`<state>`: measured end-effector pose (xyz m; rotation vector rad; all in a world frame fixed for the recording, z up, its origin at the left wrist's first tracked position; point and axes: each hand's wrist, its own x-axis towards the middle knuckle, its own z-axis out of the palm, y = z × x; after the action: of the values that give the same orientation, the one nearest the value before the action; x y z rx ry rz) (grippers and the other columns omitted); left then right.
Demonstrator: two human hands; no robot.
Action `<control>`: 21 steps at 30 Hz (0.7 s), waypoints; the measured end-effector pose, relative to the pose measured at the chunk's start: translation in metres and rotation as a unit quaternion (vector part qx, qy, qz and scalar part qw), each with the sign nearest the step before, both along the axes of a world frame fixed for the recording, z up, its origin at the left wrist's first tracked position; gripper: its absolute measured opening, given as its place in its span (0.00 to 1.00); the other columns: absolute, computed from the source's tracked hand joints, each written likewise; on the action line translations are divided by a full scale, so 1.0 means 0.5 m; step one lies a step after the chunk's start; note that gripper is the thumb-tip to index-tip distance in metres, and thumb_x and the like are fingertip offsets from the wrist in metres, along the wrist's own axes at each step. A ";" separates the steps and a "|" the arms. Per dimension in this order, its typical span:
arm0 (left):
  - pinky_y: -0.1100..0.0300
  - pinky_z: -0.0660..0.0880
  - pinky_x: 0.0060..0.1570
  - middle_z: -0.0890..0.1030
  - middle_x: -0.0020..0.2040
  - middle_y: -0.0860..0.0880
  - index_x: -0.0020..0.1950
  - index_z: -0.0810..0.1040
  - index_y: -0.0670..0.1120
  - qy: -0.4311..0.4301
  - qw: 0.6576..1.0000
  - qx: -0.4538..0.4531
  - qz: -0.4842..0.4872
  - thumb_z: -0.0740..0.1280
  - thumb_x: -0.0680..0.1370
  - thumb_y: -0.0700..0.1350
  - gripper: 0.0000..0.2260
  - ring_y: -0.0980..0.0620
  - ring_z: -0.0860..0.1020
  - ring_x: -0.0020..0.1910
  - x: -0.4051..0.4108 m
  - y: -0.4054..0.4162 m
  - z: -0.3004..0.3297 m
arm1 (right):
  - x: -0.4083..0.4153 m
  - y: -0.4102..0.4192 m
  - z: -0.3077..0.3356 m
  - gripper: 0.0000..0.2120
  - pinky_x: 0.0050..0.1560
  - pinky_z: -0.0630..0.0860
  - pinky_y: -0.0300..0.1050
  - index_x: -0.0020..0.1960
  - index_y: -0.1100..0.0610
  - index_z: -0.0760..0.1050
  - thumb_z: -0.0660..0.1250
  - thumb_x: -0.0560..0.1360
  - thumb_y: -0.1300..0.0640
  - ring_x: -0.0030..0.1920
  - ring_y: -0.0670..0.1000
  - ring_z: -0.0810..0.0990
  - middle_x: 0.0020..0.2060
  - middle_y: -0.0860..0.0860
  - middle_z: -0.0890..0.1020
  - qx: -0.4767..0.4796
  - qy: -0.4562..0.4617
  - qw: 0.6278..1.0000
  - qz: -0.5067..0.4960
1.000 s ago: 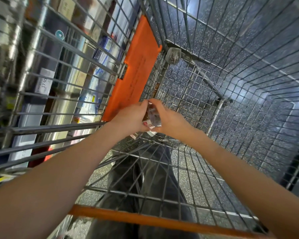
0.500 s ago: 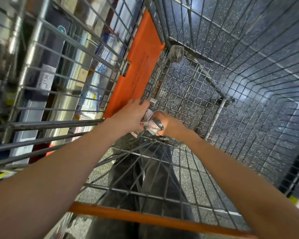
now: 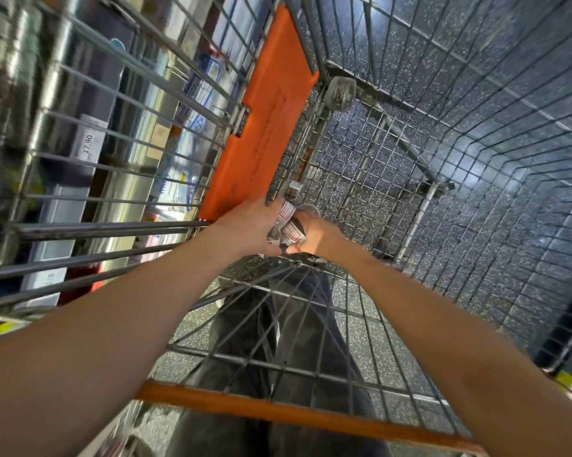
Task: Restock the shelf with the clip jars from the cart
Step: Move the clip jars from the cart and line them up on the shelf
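Wire cart (image 3: 476, 133) filling most of the view, looking straight down through the mesh to speckled floor. Shelf (image 3: 90, 150) off to the left behind the bars, price tag reading 17.90. Orange flap (image 3: 264, 127) standing along the cart's left side, orange handle bar (image 3: 297, 413) near. Deep at the near-left bottom corner: left hand (image 3: 248, 229) and right hand (image 3: 317, 237) both wrapped round a little bunch of clip jars (image 3: 287, 225), one more jar (image 3: 294, 189) lying just beyond.
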<state>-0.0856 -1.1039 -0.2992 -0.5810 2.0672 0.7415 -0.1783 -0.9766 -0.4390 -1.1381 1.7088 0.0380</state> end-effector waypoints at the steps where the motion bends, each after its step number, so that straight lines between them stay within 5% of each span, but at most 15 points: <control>1: 0.58 0.70 0.53 0.72 0.61 0.43 0.72 0.58 0.42 0.005 1.000 0.000 -0.001 0.73 0.71 0.52 0.36 0.47 0.73 0.58 -0.001 0.000 0.001 | 0.000 0.000 -0.003 0.39 0.60 0.75 0.52 0.73 0.56 0.58 0.73 0.69 0.51 0.63 0.54 0.72 0.69 0.55 0.67 0.004 -0.012 1.000 -0.012; 6: 0.60 0.71 0.39 0.71 0.44 0.50 0.69 0.59 0.42 0.015 1.000 0.008 -0.006 0.75 0.70 0.46 0.35 0.51 0.73 0.43 -0.001 0.000 0.000 | 0.000 0.006 0.000 0.42 0.62 0.73 0.56 0.72 0.55 0.60 0.77 0.63 0.52 0.64 0.54 0.71 0.69 0.54 0.66 -0.015 -0.028 0.999 -0.035; 13: 0.52 0.77 0.51 0.73 0.59 0.47 0.72 0.59 0.45 0.002 0.999 0.009 -0.047 0.75 0.69 0.47 0.37 0.49 0.74 0.52 0.008 0.003 -0.013 | -0.028 0.023 0.040 0.37 0.53 0.78 0.47 0.69 0.50 0.63 0.76 0.64 0.56 0.54 0.51 0.78 0.59 0.48 0.76 -0.021 -0.022 0.994 -0.105; 21: 0.49 0.73 0.57 0.72 0.64 0.44 0.72 0.57 0.47 -0.005 0.998 -0.023 -0.064 0.73 0.66 0.63 0.43 0.45 0.71 0.62 0.002 0.006 -0.012 | -0.068 -0.005 0.159 0.37 0.47 0.78 0.44 0.67 0.55 0.64 0.76 0.63 0.48 0.48 0.48 0.75 0.59 0.50 0.74 -0.014 -0.008 0.997 -0.081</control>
<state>-0.0847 -1.1008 -0.3050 -0.4715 2.0952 0.6154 -0.2124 -0.9789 -0.3594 -1.0135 1.7869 -0.0948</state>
